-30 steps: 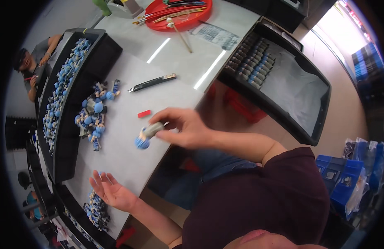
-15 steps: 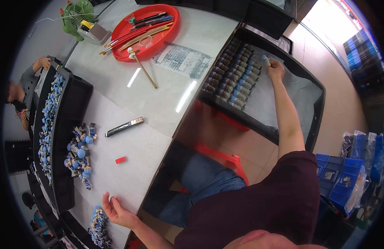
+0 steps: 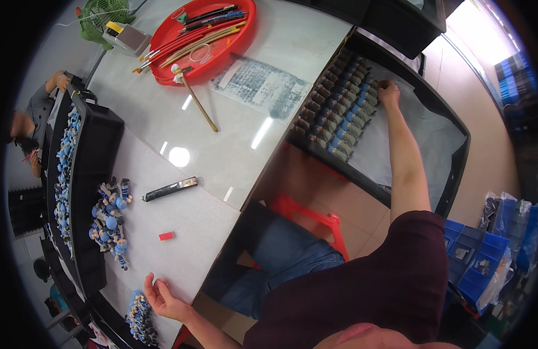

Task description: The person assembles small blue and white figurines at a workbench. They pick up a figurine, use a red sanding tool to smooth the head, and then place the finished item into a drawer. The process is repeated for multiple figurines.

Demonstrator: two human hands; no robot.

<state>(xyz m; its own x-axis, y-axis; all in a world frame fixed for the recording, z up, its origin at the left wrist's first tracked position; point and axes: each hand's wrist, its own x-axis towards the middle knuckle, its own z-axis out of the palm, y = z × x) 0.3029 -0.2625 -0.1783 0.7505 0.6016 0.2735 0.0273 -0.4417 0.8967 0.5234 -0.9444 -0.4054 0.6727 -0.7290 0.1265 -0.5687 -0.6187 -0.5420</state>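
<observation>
My right hand [image 3: 389, 95] reaches into a black tray [image 3: 462, 152] on the right, its fingers pinched at the far end of a row of figurines [image 3: 355, 119]. The small blue-headed figurine in that grip is mostly hidden by my fingers. Several such rows lie side by side on the tray's pale lining sheet [image 3: 423, 125]. My left hand [image 3: 167, 302] rests over the table's near edge, palm turned up, fingers loosely curled and apart, with nothing in it. Beside it is a tight cluster of blue-and-white figurines [image 3: 142, 319]. A looser heap of figurines [image 3: 111, 222] lies farther up the table.
A black bin [image 3: 97, 151] full of figurines stands at the left. On the table lie a black pen-like tool [image 3: 170, 189], a red block [image 3: 166, 236] and a wooden-handled stick [image 3: 202, 107]. A red tray [image 3: 246, 43] holds brushes. Another person [image 3: 36, 116] sits across.
My right hand has brought the figurine toward the rows, to the end of the nearest one. My left hand keeps its pose. The whole view has shifted slightly.
</observation>
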